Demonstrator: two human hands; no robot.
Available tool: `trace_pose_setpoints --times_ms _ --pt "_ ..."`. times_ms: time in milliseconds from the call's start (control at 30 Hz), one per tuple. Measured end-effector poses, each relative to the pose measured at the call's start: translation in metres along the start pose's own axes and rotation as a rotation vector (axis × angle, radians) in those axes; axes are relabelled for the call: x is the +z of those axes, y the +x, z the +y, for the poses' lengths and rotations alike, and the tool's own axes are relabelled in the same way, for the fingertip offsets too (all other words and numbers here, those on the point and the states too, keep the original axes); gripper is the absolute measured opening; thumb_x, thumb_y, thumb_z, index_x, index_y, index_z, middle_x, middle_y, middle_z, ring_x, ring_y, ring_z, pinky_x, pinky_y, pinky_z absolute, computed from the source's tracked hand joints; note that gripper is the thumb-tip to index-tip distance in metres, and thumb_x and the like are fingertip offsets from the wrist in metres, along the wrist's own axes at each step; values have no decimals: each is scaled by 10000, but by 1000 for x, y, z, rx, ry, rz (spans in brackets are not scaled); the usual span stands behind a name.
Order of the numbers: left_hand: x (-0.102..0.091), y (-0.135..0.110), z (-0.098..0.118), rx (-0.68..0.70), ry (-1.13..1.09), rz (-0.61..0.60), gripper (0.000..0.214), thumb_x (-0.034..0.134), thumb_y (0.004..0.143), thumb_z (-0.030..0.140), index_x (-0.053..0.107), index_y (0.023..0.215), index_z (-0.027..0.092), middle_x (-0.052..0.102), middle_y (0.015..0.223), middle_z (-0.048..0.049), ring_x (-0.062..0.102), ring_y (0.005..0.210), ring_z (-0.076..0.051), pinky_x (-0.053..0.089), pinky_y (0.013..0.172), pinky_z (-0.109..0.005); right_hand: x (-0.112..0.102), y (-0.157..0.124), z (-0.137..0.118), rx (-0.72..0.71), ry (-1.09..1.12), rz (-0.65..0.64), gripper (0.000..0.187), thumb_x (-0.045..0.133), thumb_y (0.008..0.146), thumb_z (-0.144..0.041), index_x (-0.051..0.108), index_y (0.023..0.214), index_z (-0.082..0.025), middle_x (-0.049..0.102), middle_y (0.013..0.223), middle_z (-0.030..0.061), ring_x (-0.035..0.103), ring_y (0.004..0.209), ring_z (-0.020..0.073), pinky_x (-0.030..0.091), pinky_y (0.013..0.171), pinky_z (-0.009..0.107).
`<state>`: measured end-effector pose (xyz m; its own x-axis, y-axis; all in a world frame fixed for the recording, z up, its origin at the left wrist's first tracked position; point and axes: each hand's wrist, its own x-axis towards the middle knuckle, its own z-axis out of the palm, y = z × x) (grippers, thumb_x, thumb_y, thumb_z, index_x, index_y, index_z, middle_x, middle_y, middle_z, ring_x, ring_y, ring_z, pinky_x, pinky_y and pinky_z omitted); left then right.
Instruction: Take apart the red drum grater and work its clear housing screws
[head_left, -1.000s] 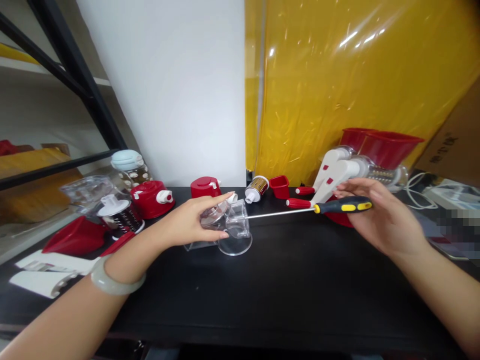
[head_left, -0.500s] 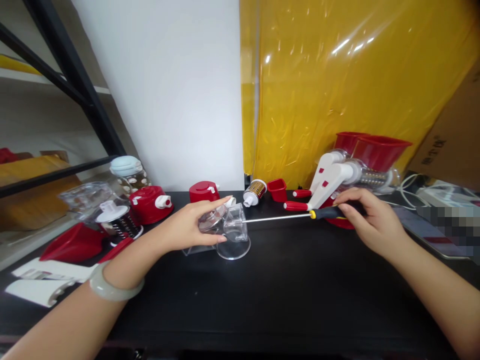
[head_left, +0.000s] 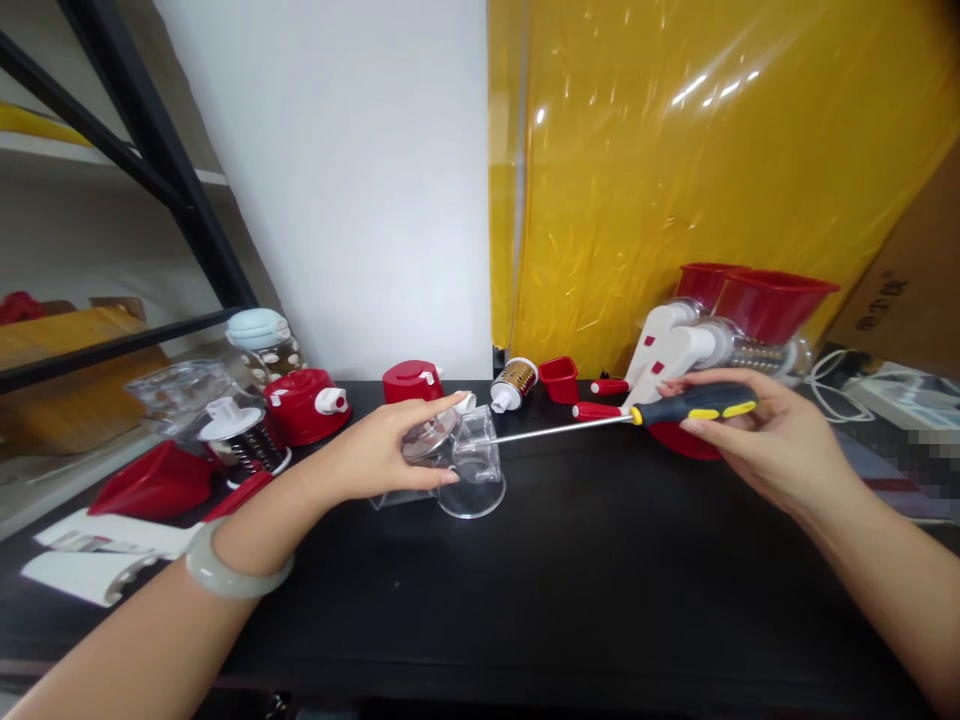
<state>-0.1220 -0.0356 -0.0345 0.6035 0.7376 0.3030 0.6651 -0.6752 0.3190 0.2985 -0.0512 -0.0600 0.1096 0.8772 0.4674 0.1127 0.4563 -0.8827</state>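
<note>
My left hand (head_left: 397, 447) grips a clear plastic housing (head_left: 474, 490) that lies on the black table, thumb and fingers around its left part. In my right hand (head_left: 772, 430) is a screwdriver (head_left: 690, 405) with a black and yellow handle, the fingers loosely around it. Its long metal shaft points left, and the tip reaches into the clear housing; the exact point of contact is hard to make out. Just behind the housing stand a red plastic base (head_left: 412, 381) and a grater drum (head_left: 514, 384) with white ends. A small red hopper (head_left: 559, 380) is right of the drum.
Two rotary graters (head_left: 667, 355) with white arms, red-handled cranks and red hoppers stand at the back right. Left are another red base (head_left: 306, 406), a dark drum (head_left: 244, 440), a red hopper (head_left: 154, 482) and white parts (head_left: 97, 575). White cables (head_left: 832, 390) lie far right.
My right hand has shifted its fingers on the screwdriver, and more of the handle's yellow patches show. The left hand keeps its hold on the housing. The view has moved slightly.
</note>
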Motion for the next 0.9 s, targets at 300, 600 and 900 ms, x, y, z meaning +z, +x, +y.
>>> trace_pose_setpoints --times_ms 300,600,900 --pt "-1 1 2 1 9 0 881 799 798 534 438 1565 294 632 1452 -112 650 1265 -309 516 1082 -472 -7 -1 4 -39 3 -46 395 686 850 -640 647 1001 -277 601 658 -28 511 500 116 431 436 241" --pt "0 1 -1 3 22 5 893 792 802 556 423 1572 295 613 1478 -101 635 1290 -307 509 1093 -447 -4 2 3 -34 134 -165 262 759 795 -375 618 1006 -308 647 861 -10 596 636 156 477 545 304" --pt "-1 0 2 7 24 3 896 793 800 555 431 1569 272 638 1443 -113 656 1252 -304 523 1069 -442 -11 1 6 -33 -164 -110 434 545 922 -686 635 1021 -273 556 658 -25 452 508 125 371 456 267"
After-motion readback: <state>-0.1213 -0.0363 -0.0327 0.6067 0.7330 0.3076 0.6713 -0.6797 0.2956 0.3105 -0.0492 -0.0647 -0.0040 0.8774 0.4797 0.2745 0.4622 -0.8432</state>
